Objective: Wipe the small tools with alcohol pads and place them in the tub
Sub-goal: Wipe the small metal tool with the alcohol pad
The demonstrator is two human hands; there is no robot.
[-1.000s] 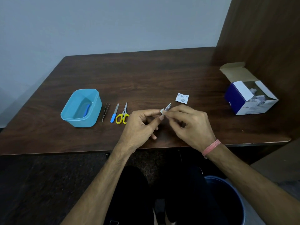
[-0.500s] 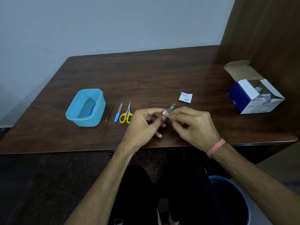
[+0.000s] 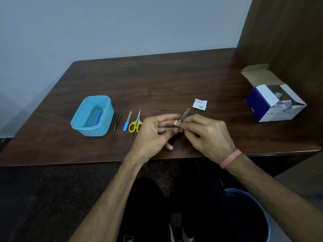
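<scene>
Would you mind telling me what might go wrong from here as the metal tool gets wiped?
1. The right hand holds the small metal tool only at one end, so it may slip onto the table.
2. The left hand pinches a tiny alcohol pad; fingertips may touch the cleaned metal.

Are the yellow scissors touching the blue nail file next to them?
Apart. The head view shows a strip of bare table between the blue nail file and the yellow scissors along their whole length.
</scene>
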